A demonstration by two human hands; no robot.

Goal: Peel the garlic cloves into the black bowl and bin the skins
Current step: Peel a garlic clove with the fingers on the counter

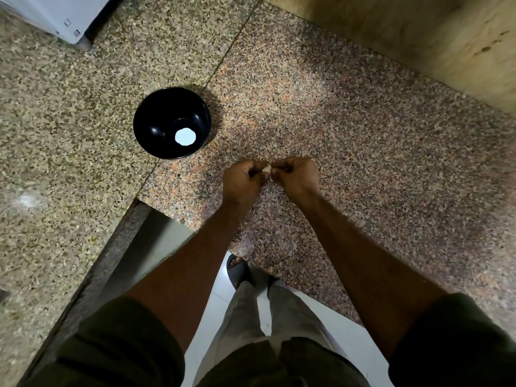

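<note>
far left: speckled beige-and-black granite surface (pixel 55 135), with the corner of a white appliance (pixel 55 15) standing on a grey foot at the top left edge. a seam runs diagonally where it meets a pinker speckled granite slab (pixel 363 135) to the right.

round glossy black bowl (pixel 172 123) sits upright on the seam, left of and beyond the hands, well apart from them. only thing visible inside is a bright white round patch low in the bowl — cannot tell if it's a reflection or an object.

left hand (pixel 242 177) is over the pink slab, fingers curled in, pinching the left side of a small pale garlic clove (pixel 267 171). the clove is held between both hands above the surface, not in the bowl; mostly hidden by fingertips, a thin pale strip hangs just below it — looks like skin, too small to be sure.

right hand (pixel 296 175) mirrors it, fingers curled, pinching the clove's right side. the two hands touch at the fingertips.

both forearms bare, dark olive sleeves at the bottom edge. between them: light grey trousers, dark sandals, white floor tile (pixel 349 336). top right: yellowish stained wall (pixel 418 37).
</note>
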